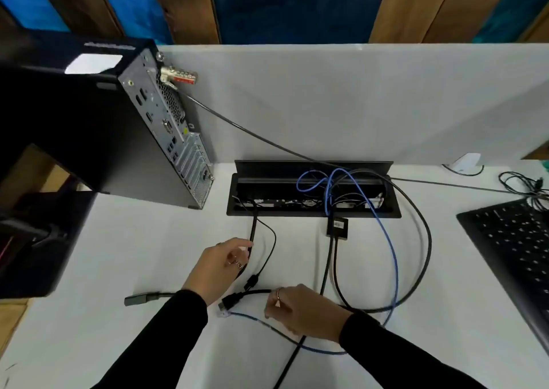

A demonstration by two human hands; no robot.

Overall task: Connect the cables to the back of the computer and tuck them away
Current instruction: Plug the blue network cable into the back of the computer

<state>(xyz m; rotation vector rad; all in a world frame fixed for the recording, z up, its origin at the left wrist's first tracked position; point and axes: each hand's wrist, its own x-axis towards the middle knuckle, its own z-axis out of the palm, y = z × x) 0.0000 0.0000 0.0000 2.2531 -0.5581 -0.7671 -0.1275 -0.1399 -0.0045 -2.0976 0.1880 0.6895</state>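
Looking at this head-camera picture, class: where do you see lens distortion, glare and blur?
Head view: wide-angle bending curves the partition's top edge; glare whitens the label on the computer; the keyboard at the right edge looks smeared; the left hand and right hand are slightly soft.

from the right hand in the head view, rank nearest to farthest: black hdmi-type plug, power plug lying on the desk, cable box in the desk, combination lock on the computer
From the right hand:
1. Black HDMI-type plug, just to its left, on the desk.
2. Power plug, farther left, past the left hand.
3. Cable box, ahead, set into the desk.
4. Combination lock, far ahead and left, high on the computer's back.

Items 2 and 3 are fairly close.
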